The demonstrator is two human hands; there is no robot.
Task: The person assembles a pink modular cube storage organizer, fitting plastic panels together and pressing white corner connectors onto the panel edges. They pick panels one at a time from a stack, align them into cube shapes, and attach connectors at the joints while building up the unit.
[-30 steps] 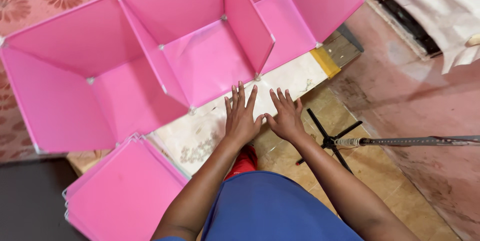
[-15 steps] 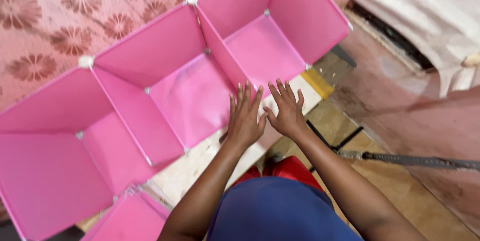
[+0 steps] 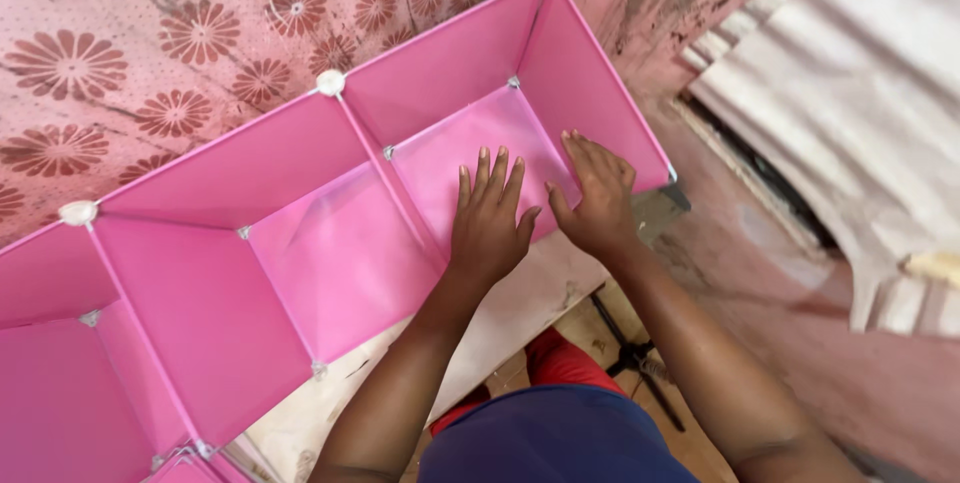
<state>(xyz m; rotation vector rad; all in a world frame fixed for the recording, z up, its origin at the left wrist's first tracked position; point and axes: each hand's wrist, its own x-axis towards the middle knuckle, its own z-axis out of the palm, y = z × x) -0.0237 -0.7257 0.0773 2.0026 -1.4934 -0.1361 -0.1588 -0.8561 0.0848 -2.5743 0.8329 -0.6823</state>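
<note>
Pink cube shelf (image 3: 330,273) panel lies under left hand (image 3: 487,223) and right hand (image 3: 598,205), both flat, grasping nothing.

Both hands lie flat inside the far right compartment of the pink panel organizer (image 3: 330,273): the left hand (image 3: 487,218) beside the divider panel (image 3: 395,198), the right hand (image 3: 598,198) by the right end panel (image 3: 590,93). That cell is walled on three sides and open only at its near edge. The middle compartment (image 3: 335,263) is free, as is the left one (image 3: 190,313). White corner connectors (image 3: 331,82) jut from the top rim. A black stand (image 3: 635,353) crosses the floor (image 3: 740,243) near the right forearm.
</note>
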